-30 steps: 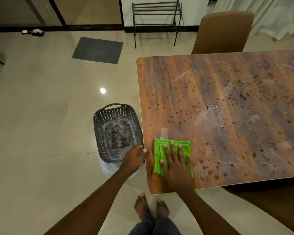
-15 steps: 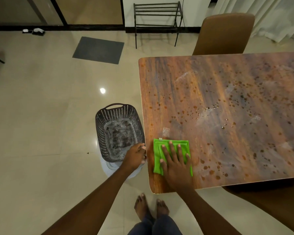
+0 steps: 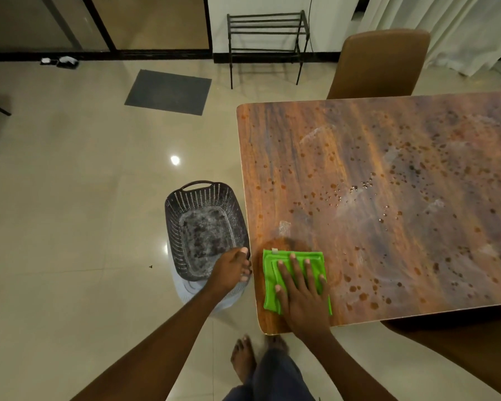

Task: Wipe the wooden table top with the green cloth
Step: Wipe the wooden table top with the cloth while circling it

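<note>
Seen from above, a person's two bare forearms (image 3: 162,345) end in a left hand (image 3: 232,269) and right hand (image 3: 301,296). Dark blue-grey trousers (image 3: 275,380) sit bottom centre, above bare feet (image 3: 243,358).

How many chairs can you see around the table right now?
2. One chair stands at the table's far edge; a second chair sits at the near edge on the right, partly under it. Others may be out of frame.
</note>
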